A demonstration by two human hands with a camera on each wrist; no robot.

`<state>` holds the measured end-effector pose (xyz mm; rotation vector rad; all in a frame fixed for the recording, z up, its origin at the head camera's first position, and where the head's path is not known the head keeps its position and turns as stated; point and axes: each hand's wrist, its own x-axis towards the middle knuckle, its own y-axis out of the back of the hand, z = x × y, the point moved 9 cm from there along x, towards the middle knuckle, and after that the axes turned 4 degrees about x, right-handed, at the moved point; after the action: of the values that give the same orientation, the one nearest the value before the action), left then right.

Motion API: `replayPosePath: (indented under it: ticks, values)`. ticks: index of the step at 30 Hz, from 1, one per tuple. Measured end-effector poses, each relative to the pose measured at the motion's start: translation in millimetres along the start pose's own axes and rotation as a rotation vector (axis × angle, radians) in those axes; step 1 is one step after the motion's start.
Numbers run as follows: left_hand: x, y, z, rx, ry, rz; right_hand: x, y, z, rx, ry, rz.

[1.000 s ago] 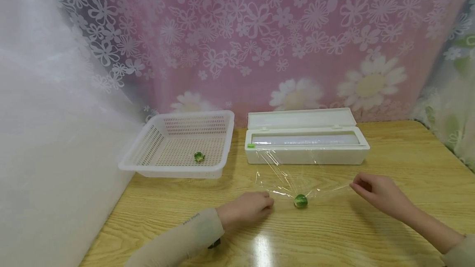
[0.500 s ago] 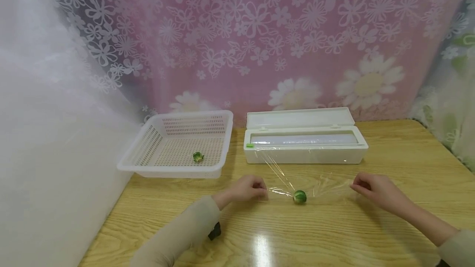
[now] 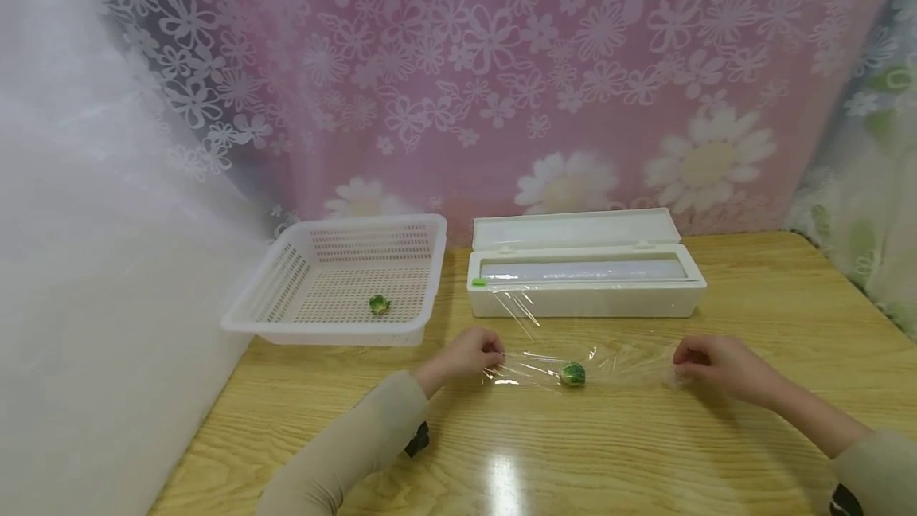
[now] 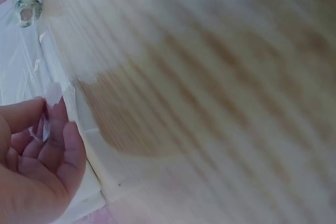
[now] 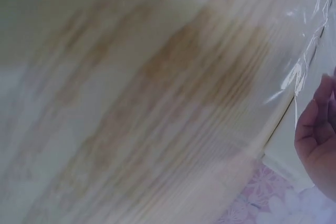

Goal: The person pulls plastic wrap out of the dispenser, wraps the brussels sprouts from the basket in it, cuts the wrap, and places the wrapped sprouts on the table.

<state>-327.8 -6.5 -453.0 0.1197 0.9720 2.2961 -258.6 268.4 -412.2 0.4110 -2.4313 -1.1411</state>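
A small green Brussels sprout point(image 3: 572, 374) sits at the middle of a clear sheet of plastic wrap point(image 3: 623, 361), between my two hands. My left hand point(image 3: 469, 353) pinches the sheet's left edge, and a bunched bit of film shows between thumb and fingers of the left hand point(image 4: 42, 150) in the left wrist view. On the other side my right hand point(image 3: 723, 369) pinches the right edge. In the right wrist view the right hand point(image 5: 317, 135) is cut off by the frame, with shiny film beside it. Whether the film lies over or under the sprout is hard to tell.
Behind the sheet stands a white wrap dispenser box point(image 3: 587, 302), lid raised, with a film roll point(image 3: 583, 270) inside and a green slider point(image 3: 478, 282) at its left end. A white perforated basket point(image 3: 329, 333) at left holds another sprout point(image 3: 379, 304). A patterned curtain point(image 3: 458, 102) hangs behind.
My left hand has moved from beside the sprout up and left, and now stretches the film's left side. The sprout has shifted slightly back. My right hand has hardly moved.
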Motion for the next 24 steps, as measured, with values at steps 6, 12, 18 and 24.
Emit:
replayPosePath:
  ticks: [6, 12, 18, 24]
  values:
    - [0.3, 4.5, 0.9, 0.12, 0.01, 0.046, -0.3, -3, 3, 0.08, 0.1, -0.076]
    - [2.0, 7.6, -1.5, 0.203, 0.033, 0.08, 0.6, 0, 10, 0.079, 0.095, -0.095]
    - [5.6, 8.4, -0.3, 0.275, 0.026, 0.087, 4.5, 6, 8, 0.054, 0.14, -0.056]
    - [8.2, 11.2, -2.9, 0.322, 0.051, 0.088, 10.3, 7, 3, 0.05, 0.165, -0.129]
